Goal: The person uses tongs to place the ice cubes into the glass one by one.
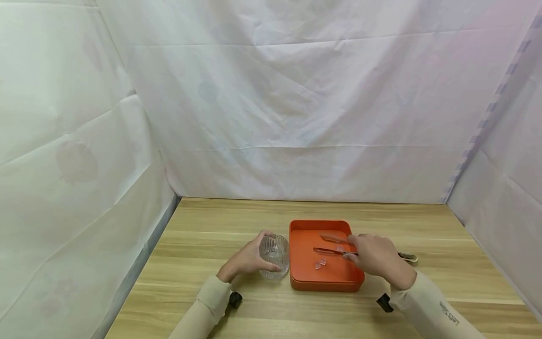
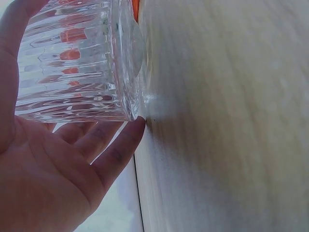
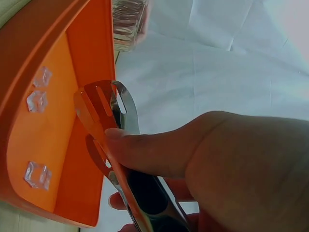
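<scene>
My left hand [image 1: 255, 256] curves round the side of a clear ribbed glass [image 1: 275, 268], thumb on the near side and fingers on the far side. In the left wrist view the glass [image 2: 72, 72] stands upright on the wooden table, its base by my fingertips. My right hand [image 1: 374, 256] grips metal tongs [image 1: 330, 251] over an orange tray [image 1: 302, 286]. The tongs' slotted ends are spread apart and hold nothing. Clear cubes [image 3: 37, 175] lie on the tray floor, two of them close together, one apart.
The tray stands just right of the glass on the wood-grain table [image 1: 203, 221]. White cloth [image 1: 296, 117] hangs behind the table and along both sides. A black strap piece [image 1: 235, 300] shows at the left wrist, another [image 1: 385, 302] at the right.
</scene>
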Available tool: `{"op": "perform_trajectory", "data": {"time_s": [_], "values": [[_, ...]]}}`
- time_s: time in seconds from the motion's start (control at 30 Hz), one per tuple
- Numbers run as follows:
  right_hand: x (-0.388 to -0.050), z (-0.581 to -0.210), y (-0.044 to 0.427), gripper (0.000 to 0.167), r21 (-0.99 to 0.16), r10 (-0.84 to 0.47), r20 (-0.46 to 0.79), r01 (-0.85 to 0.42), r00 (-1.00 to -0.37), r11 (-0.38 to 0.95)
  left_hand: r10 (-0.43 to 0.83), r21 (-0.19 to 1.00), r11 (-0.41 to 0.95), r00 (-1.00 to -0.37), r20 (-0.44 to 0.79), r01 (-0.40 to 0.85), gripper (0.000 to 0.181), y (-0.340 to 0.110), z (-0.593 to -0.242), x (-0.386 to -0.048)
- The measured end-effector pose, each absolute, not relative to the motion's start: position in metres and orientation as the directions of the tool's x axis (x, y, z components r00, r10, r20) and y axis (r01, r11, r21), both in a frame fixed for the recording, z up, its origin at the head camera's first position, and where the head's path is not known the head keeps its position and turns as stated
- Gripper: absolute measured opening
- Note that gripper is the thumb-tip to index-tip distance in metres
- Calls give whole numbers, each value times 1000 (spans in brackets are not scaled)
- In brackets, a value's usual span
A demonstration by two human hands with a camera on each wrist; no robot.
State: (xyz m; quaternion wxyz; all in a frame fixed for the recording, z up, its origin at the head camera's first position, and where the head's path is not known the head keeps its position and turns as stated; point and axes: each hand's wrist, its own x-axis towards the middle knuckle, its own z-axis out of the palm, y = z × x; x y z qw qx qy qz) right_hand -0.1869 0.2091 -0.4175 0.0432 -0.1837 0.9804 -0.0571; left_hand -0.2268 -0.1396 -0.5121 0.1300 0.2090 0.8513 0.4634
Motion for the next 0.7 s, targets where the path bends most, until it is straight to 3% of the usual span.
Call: {"op": "perform_trajectory", "data": {"time_s": [0.7], "values": [[-186,-433,208,20,-143,-348,-194,-325,-917,935,479,845,479,-877,-27,236,90,-140,-512,-227]]}}
